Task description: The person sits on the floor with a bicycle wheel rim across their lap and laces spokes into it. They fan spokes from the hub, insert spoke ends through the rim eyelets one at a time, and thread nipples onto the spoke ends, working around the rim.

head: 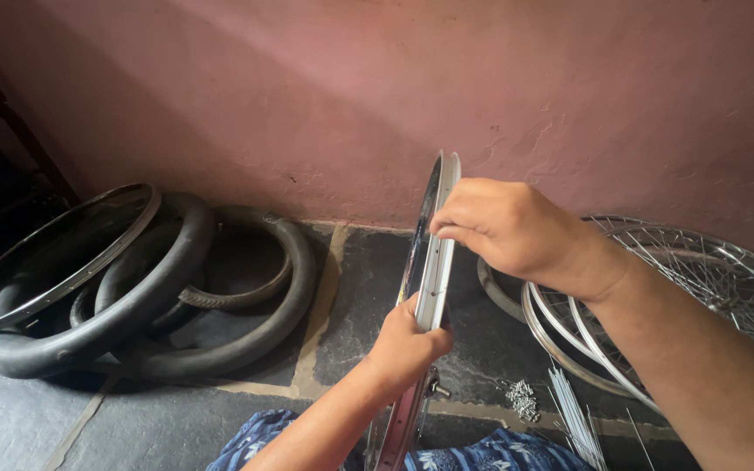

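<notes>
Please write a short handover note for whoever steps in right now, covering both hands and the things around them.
Left hand: gripping the bare metal wheel rim low down, holding it upright, edge-on.
Right hand: on the rim's upper part, fingers pinched at its edge.
Right of the rim on the stone floor: spoked wheels, loose spokes, small pile of nipples.
Left, by the pink wall: black tyres and another rim.
Done: no spokes visible in the held rim.
Left: cannot tell.

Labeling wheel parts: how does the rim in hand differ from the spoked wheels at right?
The held rim stands on edge, bare of spokes, gripped by the left hand and right hand. The spoked wheels lie against the wall, laced with spokes, untouched. Both are shiny metal hoops without tyres.
</notes>
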A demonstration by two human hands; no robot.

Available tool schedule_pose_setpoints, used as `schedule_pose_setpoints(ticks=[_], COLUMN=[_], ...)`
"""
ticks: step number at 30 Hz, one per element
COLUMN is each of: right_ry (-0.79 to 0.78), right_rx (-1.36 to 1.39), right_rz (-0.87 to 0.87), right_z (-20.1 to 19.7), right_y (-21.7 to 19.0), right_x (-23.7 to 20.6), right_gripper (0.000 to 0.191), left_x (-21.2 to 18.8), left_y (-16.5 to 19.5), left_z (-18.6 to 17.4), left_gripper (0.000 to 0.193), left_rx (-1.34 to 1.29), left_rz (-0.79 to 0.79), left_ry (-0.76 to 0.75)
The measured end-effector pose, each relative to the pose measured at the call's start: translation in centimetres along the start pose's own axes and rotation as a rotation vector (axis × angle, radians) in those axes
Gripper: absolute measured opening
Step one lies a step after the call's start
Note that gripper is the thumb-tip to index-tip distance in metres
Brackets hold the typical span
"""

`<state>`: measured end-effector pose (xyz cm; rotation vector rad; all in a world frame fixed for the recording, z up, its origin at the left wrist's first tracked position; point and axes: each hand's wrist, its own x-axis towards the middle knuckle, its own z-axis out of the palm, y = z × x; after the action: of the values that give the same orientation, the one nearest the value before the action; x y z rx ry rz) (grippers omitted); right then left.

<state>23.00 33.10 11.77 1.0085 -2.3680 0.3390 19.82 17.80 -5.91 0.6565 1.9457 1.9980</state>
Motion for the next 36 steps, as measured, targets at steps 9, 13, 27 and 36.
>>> schedule_pose_setpoints(ticks=[9,13,27,36], right_ry=[-0.27,-0.181,-0.145,-0.23], right_rx=[-0.32,0.055,-0.023,-0.25], right_rz=[0.325,0.068,-0.015,0.232], right_z=[-1.1,-2.3,-0.9,-0.5], right_y=[-1.0,-1.1,-1.2,-1.1], right_x=[2.2,1.8,1.9,1.9], right_gripper=[0.044,0.035,0.03,0.036], left_x=[-0.2,-0.2,-0.4,-0.6], left_y=[-0.4,-0.5,-0.6,-0.5], left_z=[0.5,0.6,0.0,-0.2], left_gripper=[0.013,0.014,0.012,0.013], left_rx=[0.014,-0.048,-0.047,-0.055], left_rz=[-0.023,0.005,-0.001,0.037], left_ry=[-0.021,-0.044,-0.01,-0.034])
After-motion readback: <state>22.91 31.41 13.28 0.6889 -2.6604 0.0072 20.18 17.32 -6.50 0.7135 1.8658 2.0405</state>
